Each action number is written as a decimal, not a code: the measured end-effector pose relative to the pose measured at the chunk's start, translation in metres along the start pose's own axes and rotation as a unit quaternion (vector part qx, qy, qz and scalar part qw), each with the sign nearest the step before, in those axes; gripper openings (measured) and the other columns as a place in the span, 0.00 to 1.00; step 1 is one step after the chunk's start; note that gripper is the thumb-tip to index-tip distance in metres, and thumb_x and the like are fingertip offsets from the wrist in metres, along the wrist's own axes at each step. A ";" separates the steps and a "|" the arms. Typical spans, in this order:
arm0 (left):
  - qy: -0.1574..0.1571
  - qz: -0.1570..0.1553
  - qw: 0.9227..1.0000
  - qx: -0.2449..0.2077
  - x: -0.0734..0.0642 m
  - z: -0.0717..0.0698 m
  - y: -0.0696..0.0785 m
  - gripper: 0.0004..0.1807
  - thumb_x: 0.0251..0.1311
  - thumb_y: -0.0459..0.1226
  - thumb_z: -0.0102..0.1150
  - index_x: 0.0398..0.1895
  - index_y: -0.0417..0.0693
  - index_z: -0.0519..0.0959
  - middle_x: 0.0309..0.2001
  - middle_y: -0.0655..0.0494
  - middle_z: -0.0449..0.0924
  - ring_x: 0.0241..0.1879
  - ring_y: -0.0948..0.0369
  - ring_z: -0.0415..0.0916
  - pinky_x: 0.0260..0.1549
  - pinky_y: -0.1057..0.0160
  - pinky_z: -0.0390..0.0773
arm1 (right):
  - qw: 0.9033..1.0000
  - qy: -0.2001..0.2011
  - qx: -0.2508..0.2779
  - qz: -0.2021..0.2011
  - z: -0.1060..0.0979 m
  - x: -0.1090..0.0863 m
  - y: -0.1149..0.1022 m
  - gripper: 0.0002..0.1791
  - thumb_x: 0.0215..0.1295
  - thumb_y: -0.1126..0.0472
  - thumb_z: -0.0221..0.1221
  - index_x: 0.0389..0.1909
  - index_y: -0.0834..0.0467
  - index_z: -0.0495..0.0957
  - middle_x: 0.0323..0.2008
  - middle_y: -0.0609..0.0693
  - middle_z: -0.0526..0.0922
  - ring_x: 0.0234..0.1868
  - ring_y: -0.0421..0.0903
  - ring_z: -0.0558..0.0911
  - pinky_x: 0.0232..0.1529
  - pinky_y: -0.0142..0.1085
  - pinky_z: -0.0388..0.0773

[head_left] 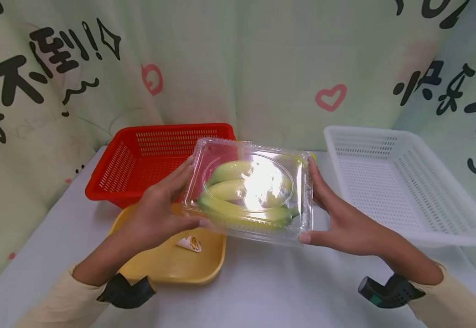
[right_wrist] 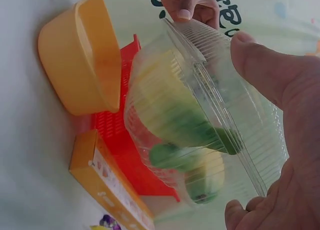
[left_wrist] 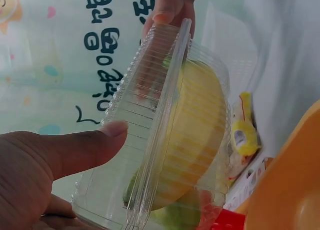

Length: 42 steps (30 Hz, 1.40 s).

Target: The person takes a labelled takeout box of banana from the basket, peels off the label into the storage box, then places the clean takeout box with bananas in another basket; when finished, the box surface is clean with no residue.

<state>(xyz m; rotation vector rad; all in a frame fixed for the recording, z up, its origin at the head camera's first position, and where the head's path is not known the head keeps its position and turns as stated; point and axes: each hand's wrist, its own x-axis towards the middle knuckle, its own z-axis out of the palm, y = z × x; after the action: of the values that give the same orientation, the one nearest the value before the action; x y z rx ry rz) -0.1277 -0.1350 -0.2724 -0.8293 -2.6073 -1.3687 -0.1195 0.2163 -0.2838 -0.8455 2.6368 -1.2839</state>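
Observation:
A clear plastic clamshell container (head_left: 248, 157) is held up above the table, its lid closed and tilted toward the head camera. Several yellow-green bananas (head_left: 231, 212) lie inside it, partly hidden by glare on the lid. My left hand (head_left: 160, 202) grips the container's left side, thumb along the near edge. On the opposite side my right hand (head_left: 344, 223) holds it the same way, its thumb at the near right corner. In the left wrist view the left thumb presses the lid's side, and the right wrist view shows the right thumb on the lid (right_wrist: 257, 109).
Behind the left hand stands a red basket (head_left: 116, 171), with a yellow basin (head_left: 205, 273) in front holding a small printed piece (head_left: 190, 244). A white basket (head_left: 459, 191) is at the right. An orange box (right_wrist: 107, 175) and a yellow packet (left_wrist: 245, 137) lie beyond the container.

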 end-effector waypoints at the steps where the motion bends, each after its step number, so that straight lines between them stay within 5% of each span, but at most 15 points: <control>1: 0.003 0.002 1.000 0.003 0.001 -0.003 -0.002 0.59 0.45 0.32 0.77 0.78 0.58 0.50 0.74 0.58 0.53 0.66 0.55 0.64 0.45 0.58 0.80 | 1.000 0.001 0.002 -0.005 0.000 0.004 0.000 0.71 0.51 0.58 0.74 0.75 0.38 0.23 0.76 0.41 0.29 0.74 0.58 0.47 0.62 0.54 0.64; 5: 0.013 0.002 1.000 0.014 0.004 -0.014 -0.008 0.57 0.47 0.33 0.76 0.78 0.58 0.50 0.74 0.57 0.55 0.67 0.53 0.63 0.45 0.54 0.80 | 0.999 -0.004 0.018 -0.027 0.001 0.020 0.000 0.70 0.54 0.61 0.72 0.75 0.37 0.22 0.76 0.40 0.29 0.74 0.57 0.47 0.60 0.60 0.64; 15: 0.048 0.011 0.998 0.043 0.010 -0.036 -0.021 0.55 0.48 0.36 0.76 0.77 0.60 0.52 0.75 0.60 0.53 0.70 0.53 0.58 0.49 0.52 0.77 | 0.996 -0.007 0.059 -0.060 0.011 0.059 0.001 0.66 0.58 0.63 0.69 0.75 0.38 0.24 0.76 0.37 0.29 0.75 0.50 0.44 0.54 0.43 0.75; 22: 0.077 -0.014 0.994 0.075 0.015 -0.048 -0.032 0.52 0.48 0.34 0.75 0.76 0.57 0.56 0.75 0.58 0.53 0.69 0.52 0.60 0.48 0.52 0.78 | 0.997 -0.010 0.020 -0.077 0.020 0.086 -0.004 0.65 0.59 0.60 0.69 0.75 0.44 0.22 0.76 0.38 0.29 0.75 0.42 0.42 0.62 0.43 0.67; 28: 0.082 -0.034 0.994 0.060 0.016 -0.058 -0.041 0.53 0.49 0.36 0.75 0.77 0.60 0.54 0.74 0.60 0.54 0.69 0.53 0.60 0.47 0.55 0.77 | 0.996 -0.019 0.027 -0.089 0.022 0.100 -0.020 0.62 0.60 0.66 0.66 0.76 0.55 0.24 0.77 0.49 0.29 0.76 0.47 0.44 0.66 0.49 0.62; 34: 0.088 -0.054 0.993 0.049 0.017 -0.067 -0.050 0.52 0.50 0.38 0.74 0.77 0.62 0.54 0.75 0.62 0.52 0.68 0.54 0.61 0.48 0.59 0.76 | 0.994 -0.028 0.027 -0.099 0.025 0.123 -0.008 0.61 0.62 0.60 0.66 0.76 0.46 0.25 0.77 0.41 0.33 0.75 0.42 0.46 0.56 0.43 0.75; 42: 0.083 -0.097 0.990 0.061 0.022 -0.076 -0.067 0.53 0.53 0.41 0.73 0.77 0.64 0.50 0.75 0.56 0.53 0.67 0.46 0.63 0.46 0.48 0.78 | 0.996 -0.055 0.009 -0.076 0.033 0.150 0.001 0.59 0.64 0.49 0.63 0.76 0.42 0.24 0.76 0.35 0.32 0.75 0.36 0.39 0.60 0.43 0.71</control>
<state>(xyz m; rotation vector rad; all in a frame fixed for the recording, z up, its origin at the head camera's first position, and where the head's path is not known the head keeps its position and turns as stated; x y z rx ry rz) -0.1927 -0.2163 -0.2699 -0.4354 -2.6634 -1.2438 -0.2357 0.1167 -0.2822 -1.0999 2.5152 -1.2515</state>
